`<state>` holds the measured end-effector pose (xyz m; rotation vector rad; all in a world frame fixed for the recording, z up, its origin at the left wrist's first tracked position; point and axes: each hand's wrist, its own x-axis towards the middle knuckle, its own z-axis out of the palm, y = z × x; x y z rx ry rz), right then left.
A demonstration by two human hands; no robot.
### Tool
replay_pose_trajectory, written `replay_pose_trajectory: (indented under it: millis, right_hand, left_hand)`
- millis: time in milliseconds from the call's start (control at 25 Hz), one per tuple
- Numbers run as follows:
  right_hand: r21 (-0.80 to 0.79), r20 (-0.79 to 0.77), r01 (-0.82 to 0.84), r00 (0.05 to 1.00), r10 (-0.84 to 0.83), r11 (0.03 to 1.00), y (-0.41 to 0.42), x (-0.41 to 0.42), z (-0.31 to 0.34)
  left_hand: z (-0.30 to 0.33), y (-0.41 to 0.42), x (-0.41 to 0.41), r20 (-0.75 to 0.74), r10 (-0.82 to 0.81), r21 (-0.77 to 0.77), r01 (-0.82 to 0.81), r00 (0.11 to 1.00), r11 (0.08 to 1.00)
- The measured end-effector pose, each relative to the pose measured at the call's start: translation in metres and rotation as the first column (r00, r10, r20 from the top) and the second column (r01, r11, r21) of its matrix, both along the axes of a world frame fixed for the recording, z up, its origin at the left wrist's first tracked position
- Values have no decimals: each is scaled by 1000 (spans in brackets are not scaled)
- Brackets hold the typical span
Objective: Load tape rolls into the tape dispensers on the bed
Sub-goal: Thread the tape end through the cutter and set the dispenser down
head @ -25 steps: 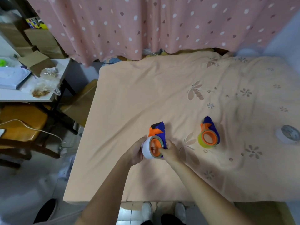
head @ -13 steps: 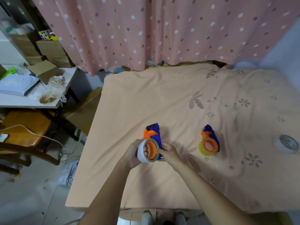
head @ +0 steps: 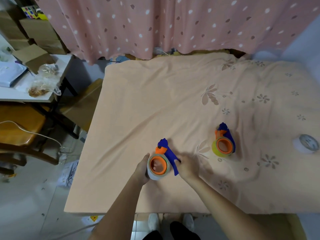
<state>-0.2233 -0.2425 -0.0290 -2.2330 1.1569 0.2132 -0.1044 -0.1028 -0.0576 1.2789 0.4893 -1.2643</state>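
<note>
gripping tape roll (head: 158,166), both hands

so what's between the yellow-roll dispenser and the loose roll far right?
Bare bedsheet only, head view, between dispenser and loose roll.

I'm viewing through one head-worn wide-angle camera, looking steeply down and forward over the bed (head: 155,101); feet showing at the near edge, curtain (head: 155,23) closing the far side.

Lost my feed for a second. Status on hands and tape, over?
Left hand grips white tape roll on near dispenser. Right hand at its blue handle; grip unclear. Nothing obstructing.
</note>
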Motion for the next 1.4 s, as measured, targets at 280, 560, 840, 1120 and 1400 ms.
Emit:
replay_pose_trajectory:
  millis: [280,560,840,1120,1400]
  right_hand:
    - [-24,-119,-122,986,118,992,0,15,-10]
    - [-69,-44,-88,995,85,994,20,16,0]
    - [-140,-35,-198,980,195,970,53,4,5]
    - [166,250,49,964,-89,985,29,-2,16]
    - [518,370,252,796,-479,818,-24,-12,46]
  left_hand:
    - [-10,3,-13,488,-425,411,228,762,882]
    - [-11,0,-22,563,-672,628,280,480,726]
    - [0,-9,-27,596,-604,640,141,529,755]
    - [29,-9,-23,720,-416,452,80,556,888]
    - [76,-65,-26,708,-259,233,129,657,964]
